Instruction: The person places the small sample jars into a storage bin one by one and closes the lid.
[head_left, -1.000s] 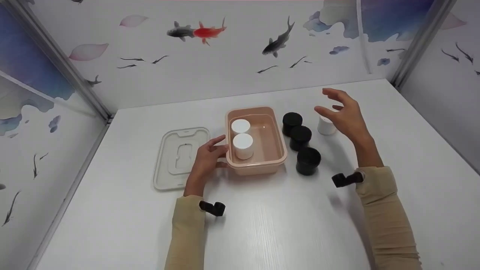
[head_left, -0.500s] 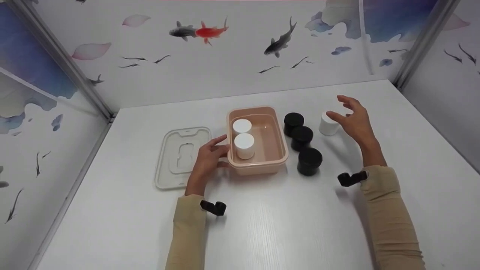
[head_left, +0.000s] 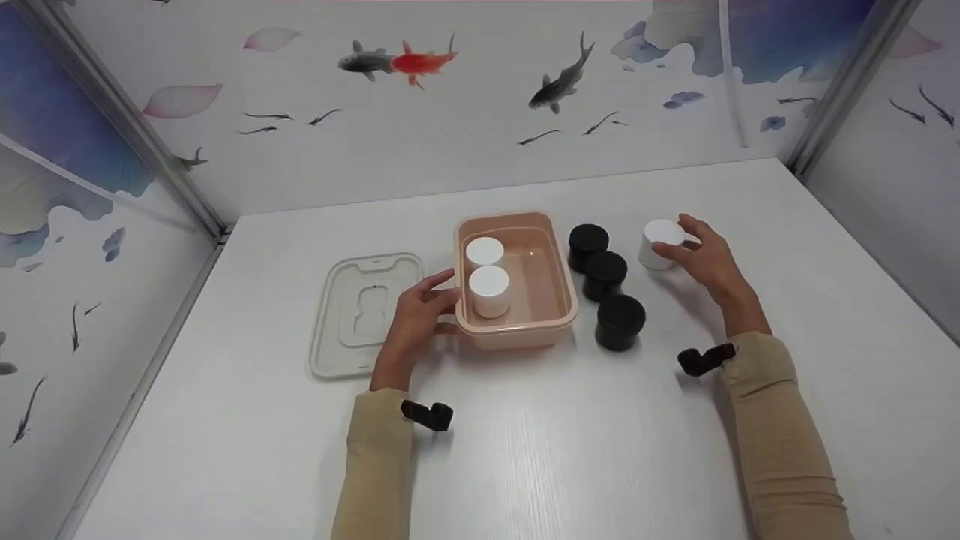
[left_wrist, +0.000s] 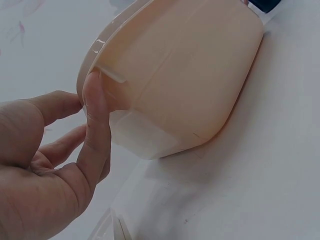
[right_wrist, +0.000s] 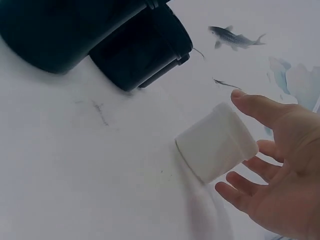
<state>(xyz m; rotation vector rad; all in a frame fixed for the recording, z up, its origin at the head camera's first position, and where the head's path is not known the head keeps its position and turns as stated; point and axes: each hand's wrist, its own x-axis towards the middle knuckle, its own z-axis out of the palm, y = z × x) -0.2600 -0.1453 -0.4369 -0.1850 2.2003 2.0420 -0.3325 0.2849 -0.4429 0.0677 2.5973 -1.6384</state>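
A peach plastic bin stands mid-table with two white lidded jars inside, along its left side. My left hand rests against the bin's left wall and rim, its fingers fairly straight; the left wrist view shows the fingertips touching just below the bin's rim. At the right, my right hand is spread around a third white jar standing on the table. In the right wrist view, the thumb is apart from this white jar, and the other fingers are behind it.
Three black lidded jars stand in a slanting row between the bin and the right-hand white jar. A translucent lid lies flat left of the bin, partly behind the left hand. Printed walls enclose the back and sides.
My right hand has moved down and slightly right, from above to around the white jar. My left hand stays at the bin, which has not moved. The view has shifted slightly.
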